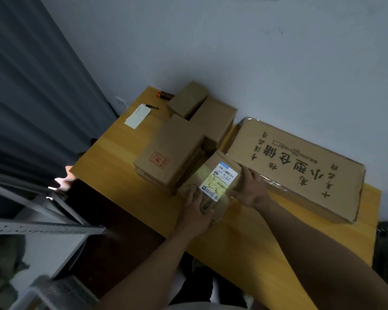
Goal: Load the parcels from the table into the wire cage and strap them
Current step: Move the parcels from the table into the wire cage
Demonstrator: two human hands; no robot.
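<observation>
Fingers (192,197) of the left hand (197,211) are clasping the near end of the labelled parcel (218,181), and the right hand (250,189) is curling round its right edge. The parcel is lying on the counter (121,162), just beside a stack of brown boxes (173,153) on its left. A large flat carton (300,171) printed with black characters is lying close on its right. A grey metal frame (43,228) is standing off the counter's left side.

Your yellow worktop (112,157) stands against a pale grey wall (255,41); a dark pleated curtain (31,86) hangs on your left, with grey metal shelving (43,229) near it.
</observation>
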